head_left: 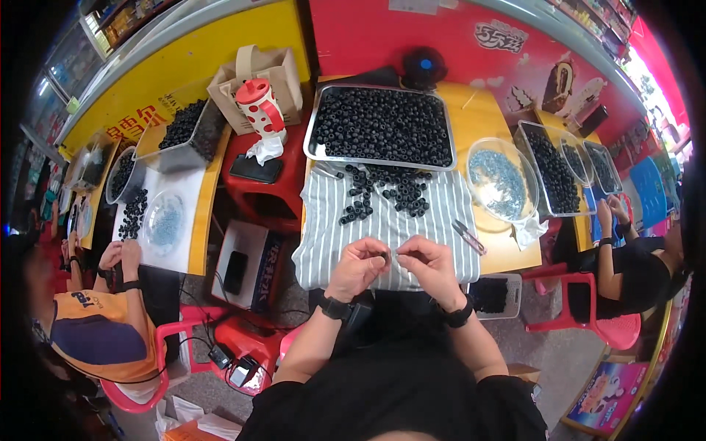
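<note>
Over the front of a grey-and-white striped cloth [316,242], my two hands meet with their fingertips close together. My left hand [357,268] pinches a small black ring-like part [384,256], mostly covered by the fingers. My right hand [428,269] is closed in a pinch beside it; what it holds, if anything, is too small to make out. Loose black parts [404,195] lie on the cloth beyond my hands. Behind them a metal tray [450,151] is heaped with similar black parts. Tweezers [469,238] rest on the cloth to the right.
A round clear tub [536,192] of small bluish-clear pieces stands right of the cloth, near a crumpled tissue [529,232]. On a red stool [268,200] at left are a phone [256,169] and a spotted cup [259,110]. Co-workers sit at tables on both sides.
</note>
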### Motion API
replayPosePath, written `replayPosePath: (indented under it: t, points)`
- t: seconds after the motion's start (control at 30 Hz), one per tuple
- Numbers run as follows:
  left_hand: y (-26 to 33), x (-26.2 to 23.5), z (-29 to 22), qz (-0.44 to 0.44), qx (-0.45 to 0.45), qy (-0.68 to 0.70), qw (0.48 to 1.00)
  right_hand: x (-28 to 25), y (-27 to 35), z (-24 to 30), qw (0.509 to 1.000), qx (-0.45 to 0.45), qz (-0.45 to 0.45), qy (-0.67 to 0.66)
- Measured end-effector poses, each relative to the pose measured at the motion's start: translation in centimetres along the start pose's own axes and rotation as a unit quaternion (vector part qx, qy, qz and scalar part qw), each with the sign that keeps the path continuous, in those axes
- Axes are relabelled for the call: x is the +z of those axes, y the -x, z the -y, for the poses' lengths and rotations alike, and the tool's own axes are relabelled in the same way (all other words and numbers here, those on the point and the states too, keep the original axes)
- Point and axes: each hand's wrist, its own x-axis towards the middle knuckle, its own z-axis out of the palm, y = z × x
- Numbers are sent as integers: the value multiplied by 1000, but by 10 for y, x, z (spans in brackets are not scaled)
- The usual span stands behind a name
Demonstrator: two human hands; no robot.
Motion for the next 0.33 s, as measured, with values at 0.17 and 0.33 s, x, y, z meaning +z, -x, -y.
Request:
replayPosePath:
  t: [0.17,0.33]
  points:
    - [2,2,-2,-18,-41,-39,998,10,-2,3,979,-141,8,150]
    - [2,-1,-4,-5,-66,-37,997,9,-4,3,985,-122,5,122]
